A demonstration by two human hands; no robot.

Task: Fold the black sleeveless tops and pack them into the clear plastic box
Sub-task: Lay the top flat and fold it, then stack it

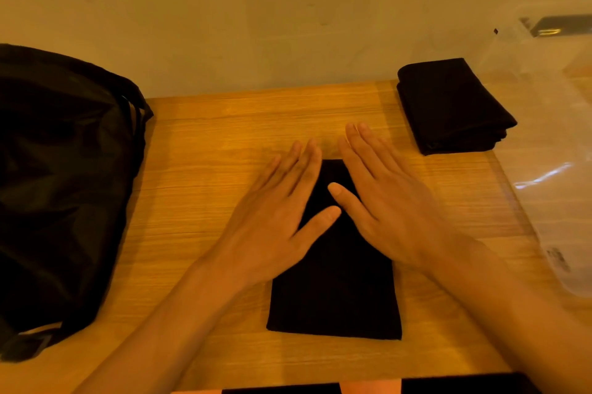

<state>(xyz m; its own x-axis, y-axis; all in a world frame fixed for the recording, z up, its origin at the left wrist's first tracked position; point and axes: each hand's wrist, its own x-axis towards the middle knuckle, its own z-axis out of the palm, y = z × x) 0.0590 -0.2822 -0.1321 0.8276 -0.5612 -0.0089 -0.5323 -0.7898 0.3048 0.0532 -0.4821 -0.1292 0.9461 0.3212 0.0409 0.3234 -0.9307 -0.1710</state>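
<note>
Black folded top point(336, 291), black bag point(61, 185), wood-grain orange-brown table point(198, 150).

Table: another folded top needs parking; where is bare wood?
Bare wood: between the black bag and the left hand, and along the wall from bag to folded stack. Crowded: centre, right hand on the top; right edge, by the clear plastic box.

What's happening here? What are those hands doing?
A person is folding black tops. The left hand and right hand press flat on a folded top on the wooden table. A stack of folded tops sits at the far right, by the clear plastic box. A black bag lies on the left.
</note>
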